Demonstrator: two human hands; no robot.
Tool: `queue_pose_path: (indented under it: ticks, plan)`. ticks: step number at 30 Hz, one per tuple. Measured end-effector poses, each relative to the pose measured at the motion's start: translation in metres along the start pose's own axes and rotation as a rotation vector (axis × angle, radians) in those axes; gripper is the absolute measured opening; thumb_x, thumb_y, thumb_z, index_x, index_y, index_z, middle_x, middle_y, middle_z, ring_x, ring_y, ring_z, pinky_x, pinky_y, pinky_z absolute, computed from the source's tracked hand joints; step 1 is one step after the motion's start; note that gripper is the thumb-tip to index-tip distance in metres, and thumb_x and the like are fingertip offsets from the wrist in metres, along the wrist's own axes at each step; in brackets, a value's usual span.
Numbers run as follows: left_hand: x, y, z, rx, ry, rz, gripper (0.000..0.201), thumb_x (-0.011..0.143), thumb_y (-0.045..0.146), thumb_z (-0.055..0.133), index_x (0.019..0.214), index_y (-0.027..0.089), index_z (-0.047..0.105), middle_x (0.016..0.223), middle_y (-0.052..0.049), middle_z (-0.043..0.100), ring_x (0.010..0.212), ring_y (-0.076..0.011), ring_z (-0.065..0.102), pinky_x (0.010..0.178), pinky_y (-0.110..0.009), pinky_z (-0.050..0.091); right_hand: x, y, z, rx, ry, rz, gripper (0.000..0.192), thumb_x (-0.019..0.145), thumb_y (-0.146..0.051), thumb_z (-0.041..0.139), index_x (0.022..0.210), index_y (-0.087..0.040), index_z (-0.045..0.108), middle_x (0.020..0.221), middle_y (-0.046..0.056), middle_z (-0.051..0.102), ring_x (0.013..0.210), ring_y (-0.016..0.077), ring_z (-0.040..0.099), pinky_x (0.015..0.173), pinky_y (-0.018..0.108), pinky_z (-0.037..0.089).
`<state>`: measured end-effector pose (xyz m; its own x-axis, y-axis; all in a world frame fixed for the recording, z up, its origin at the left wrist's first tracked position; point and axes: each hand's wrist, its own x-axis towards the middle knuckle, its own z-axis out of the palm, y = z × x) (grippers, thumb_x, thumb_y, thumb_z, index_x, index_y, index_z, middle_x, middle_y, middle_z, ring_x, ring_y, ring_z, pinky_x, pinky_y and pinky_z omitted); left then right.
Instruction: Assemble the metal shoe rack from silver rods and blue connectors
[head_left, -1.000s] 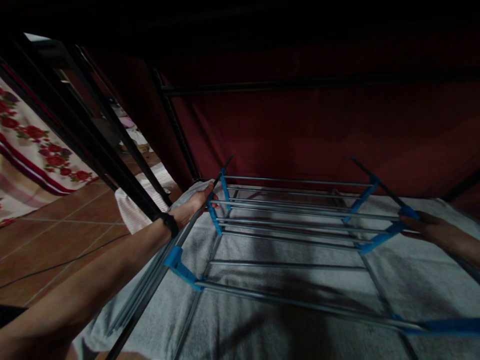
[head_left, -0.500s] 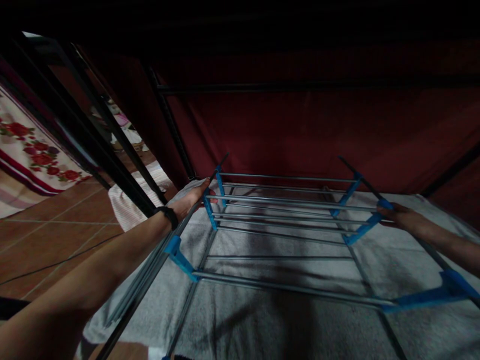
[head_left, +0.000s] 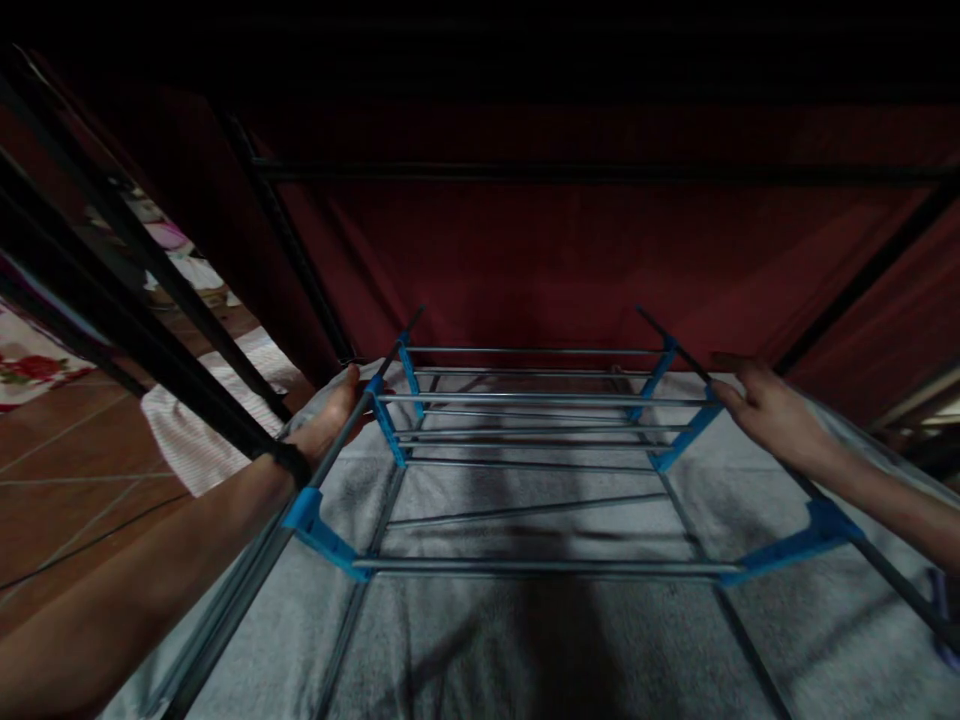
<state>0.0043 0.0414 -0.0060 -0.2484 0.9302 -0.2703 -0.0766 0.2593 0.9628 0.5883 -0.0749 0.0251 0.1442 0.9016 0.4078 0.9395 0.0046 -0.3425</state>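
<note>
The rack (head_left: 544, 399) spans crosswise between the left fingers (head_left: 349, 386), curled around one side rail (head_left: 340, 439), and the right fingers (head_left: 731, 396), half-spread at the other, grip unclear.

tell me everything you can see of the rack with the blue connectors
The rack has grey, metal-looking crossbars between long side poles, joined by blue, plastic-looking connectors. It lies lengthwise over grey cloth, far end toward a red hanging, near end outside the picture. One lower bar slants. The left hand holds its left upper pole; the right hand touches the opposite one by a connector.
</note>
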Motion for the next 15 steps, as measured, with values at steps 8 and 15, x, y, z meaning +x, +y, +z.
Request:
queue_pose_path:
  ticks: [8, 15]
  plan:
    - [-0.007, -0.041, -0.023, 0.057, -0.111, 0.135, 0.026, 0.067, 0.031, 0.080, 0.086, 0.021, 0.065, 0.094, -0.008, 0.071, 0.099, -0.0296, 0.068, 0.086, -0.038, 0.056, -0.051, -0.135, 0.087, 0.137, -0.565, -0.738, 0.047, 0.104, -0.025, 0.041, 0.148, -0.023, 0.056, 0.151, 0.011, 0.060, 0.136, 0.0248, 0.060, 0.115, 0.046, 0.049]
    - [0.008, -0.062, -0.034, 0.160, -0.223, 0.076, 0.019, 0.063, 0.033, 0.078, 0.077, 0.024, 0.069, 0.089, -0.009, 0.073, 0.095, -0.0324, 0.068, 0.089, -0.044, 0.056, -0.028, -0.239, 0.202, 0.070, -0.480, -0.813, 0.049, 0.099, -0.011, 0.043, 0.147, -0.015, 0.052, 0.149, 0.017, 0.059, 0.135, 0.0268, 0.058, 0.115, 0.046, 0.045]
